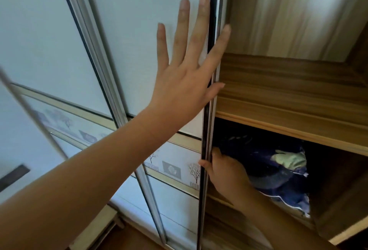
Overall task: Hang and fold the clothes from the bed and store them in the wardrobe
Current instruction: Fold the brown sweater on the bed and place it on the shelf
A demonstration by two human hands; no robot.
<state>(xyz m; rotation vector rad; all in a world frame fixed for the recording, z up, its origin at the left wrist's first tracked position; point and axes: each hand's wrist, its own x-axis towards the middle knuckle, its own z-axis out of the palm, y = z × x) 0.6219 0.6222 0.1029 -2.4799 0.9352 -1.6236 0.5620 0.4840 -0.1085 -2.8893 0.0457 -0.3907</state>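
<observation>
The wardrobe's white sliding door [143, 21] fills the left and middle of the view; its metal edge [209, 110] runs top to bottom. My left hand [185, 74] lies flat on the door panel, fingers spread, forefinger and thumb past the edge. Lower down, my right hand [225, 172] grips the same edge, thumb in front and fingers behind. To the right the wardrobe stands uncovered, with a bare wooden shelf [288, 94]. In the compartment below lies a dark blue patterned bundle of fabric [278, 172]. No bed is in view.
A second sliding door [39, 31] overlaps behind on the left, with a band of tree pictures [171, 168] across both panels. A thin blurred rod [29, 114] crosses the left side. The wooden side wall [350, 200] closes the compartments on the right.
</observation>
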